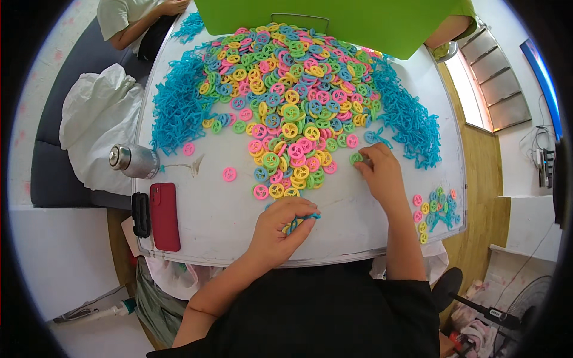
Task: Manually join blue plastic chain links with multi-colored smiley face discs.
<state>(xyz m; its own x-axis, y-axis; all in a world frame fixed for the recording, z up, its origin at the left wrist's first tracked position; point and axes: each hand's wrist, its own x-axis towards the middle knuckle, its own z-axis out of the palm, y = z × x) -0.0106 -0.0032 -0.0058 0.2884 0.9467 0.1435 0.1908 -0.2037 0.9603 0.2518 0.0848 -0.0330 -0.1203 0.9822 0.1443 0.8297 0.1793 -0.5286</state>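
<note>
On white surface (pixel 218 218), grasping blue piece (pixel 311 216) in fingers of left hand (pixel 276 234), pinching green wheel (pixel 356 158) in fingers of right hand (pixel 382 173), beside wheel pile (pixel 292 107); judging progress early: seeing only small group (pixel 425 207) apart at right, pile and blue heaps (pixel 179 104) large.

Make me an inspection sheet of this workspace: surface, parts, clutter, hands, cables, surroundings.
Surface: white table, marked in places.
Job's things: multicoloured wheels heaped centrally; blue connectors heaped either side; small mixed group near the right edge.
Clutter: red phone, black case and metal flask at left.
Hands: left hand holds a blue piece; right hand at a green wheel, grip unclear.
Cables: wires at the right wall.
Surroundings: green bin at far edge; dark sofa left; fan lower right.
</note>
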